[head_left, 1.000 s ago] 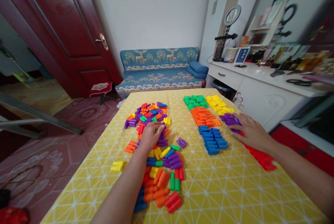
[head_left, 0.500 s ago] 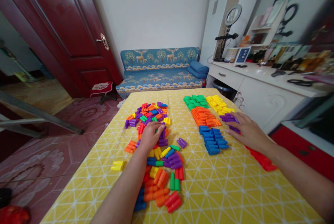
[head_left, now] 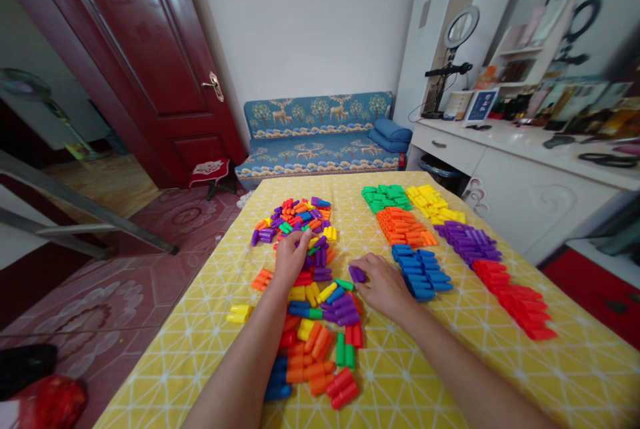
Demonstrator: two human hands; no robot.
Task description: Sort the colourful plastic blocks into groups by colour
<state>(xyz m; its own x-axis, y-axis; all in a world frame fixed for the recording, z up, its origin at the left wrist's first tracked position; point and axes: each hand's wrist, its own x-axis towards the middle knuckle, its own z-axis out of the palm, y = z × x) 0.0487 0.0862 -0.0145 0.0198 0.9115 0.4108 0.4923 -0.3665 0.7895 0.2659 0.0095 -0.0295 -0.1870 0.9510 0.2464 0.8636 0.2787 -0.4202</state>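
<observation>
My right hand (head_left: 384,281) has its thumb and fingers closed around a purple bullet-shaped plastic block (head_left: 357,274), which lies low at the tabletop. Over the mixed-colour pile of blocks (head_left: 300,216), my left hand (head_left: 293,257) is closed, fingertips bent down among the pieces; what they hold, if anything, is hidden. Loose yellow, green, red and orange blocks (head_left: 320,372) lie near the left forearm. On the right, blocks lie grouped by colour: green (head_left: 385,197), yellow (head_left: 430,204), orange (head_left: 404,226), blue (head_left: 423,272), purple (head_left: 469,242) and red (head_left: 515,299).
A yellow patterned cloth (head_left: 400,362) covers the table. Behind it stands a blue sofa (head_left: 320,142). A white dresser (head_left: 525,182) with bottles and a ring light (head_left: 461,28) is at the right. A small stool (head_left: 210,172) stands by the red door (head_left: 145,49).
My right hand has moved left from the purple group to the lone purple block and closed on it. My left hand stays at the pile. The view has shifted slightly.
</observation>
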